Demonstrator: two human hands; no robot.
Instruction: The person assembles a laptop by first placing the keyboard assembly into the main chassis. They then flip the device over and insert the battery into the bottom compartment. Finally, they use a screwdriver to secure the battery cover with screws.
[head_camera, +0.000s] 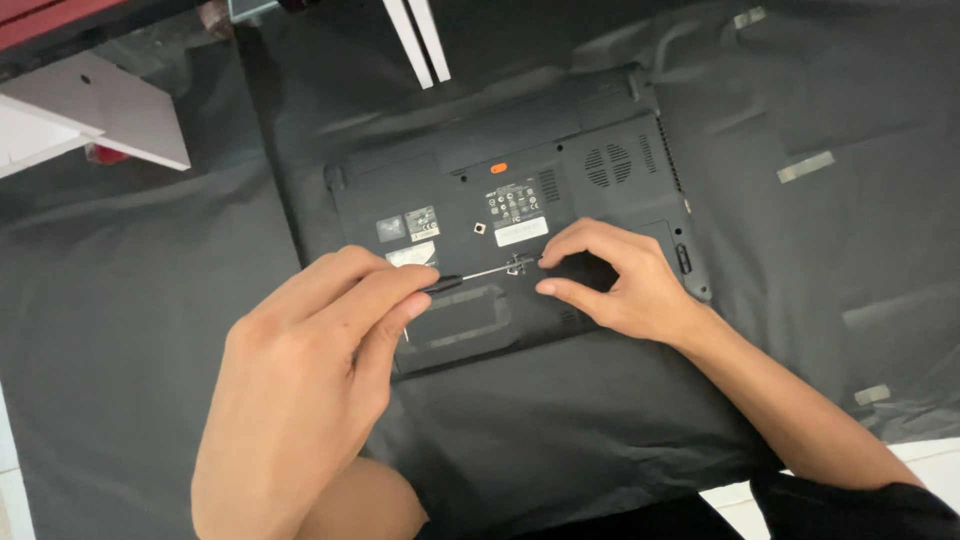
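A black laptop (560, 190) lies upside down on a black cloth, its underside showing stickers, vents and an orange latch. My left hand (310, 370) grips a small screwdriver (480, 273) by its black handle; the thin metal shaft points right, toward the middle of the laptop's base. My right hand (615, 280) rests on the base with thumb and forefinger pinched around the screwdriver's tip, over a small metal part. The tip itself is hidden by the fingers.
The black cloth (130, 290) covers the floor, fixed with strips of tape (806, 166) at the right. A white board (100, 110) lies at the upper left, and two white slats (420, 40) stick in from the top. My knee (360, 505) shows at the bottom.
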